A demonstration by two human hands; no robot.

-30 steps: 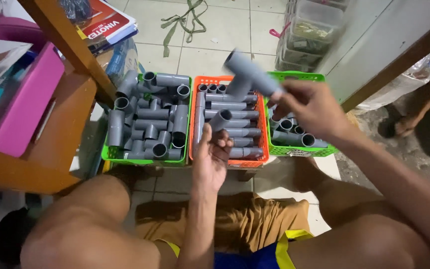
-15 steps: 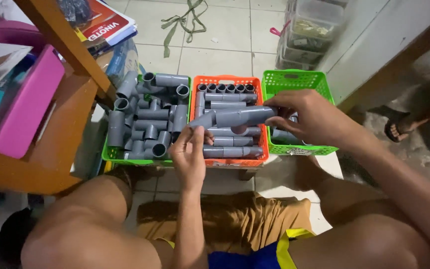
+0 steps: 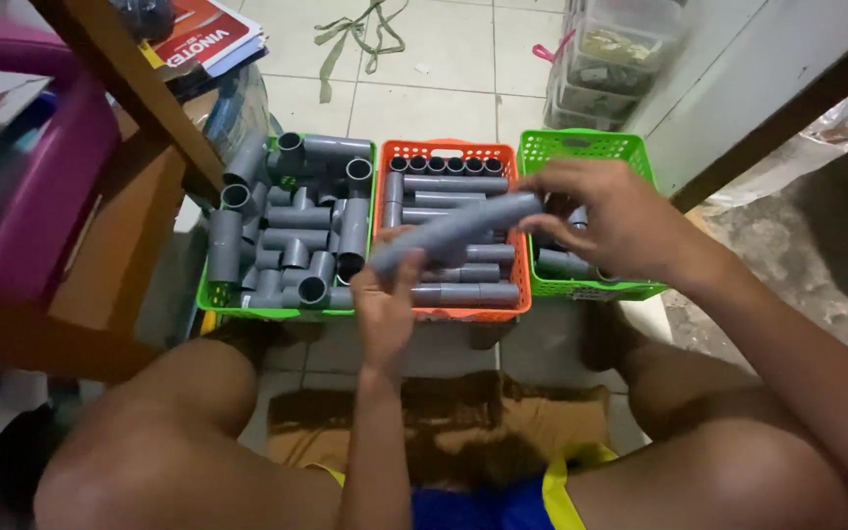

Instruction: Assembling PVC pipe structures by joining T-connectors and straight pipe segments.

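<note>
At the far left a pink box (image 3: 46,196) sits on a wooden shelf (image 3: 139,211), whose slanted post crosses toward the baskets. Three baskets stand in a row, edges nearly touching: the left green basket (image 3: 210,294) heaped with grey tee fittings (image 3: 296,218), too many and too overlapped to count; the orange basket (image 3: 449,149) with five pipe ends upright along its back wall and straight pieces lying flat; the right green basket (image 3: 581,145), only partly filled. The left hand (image 3: 387,312) pinches the lower end of one grey pipe (image 3: 453,231), held tilted over the orange basket. The right hand (image 3: 610,218) closes around its upper end. Bare tiled floor (image 3: 434,59) lies open beyond the baskets.
</note>
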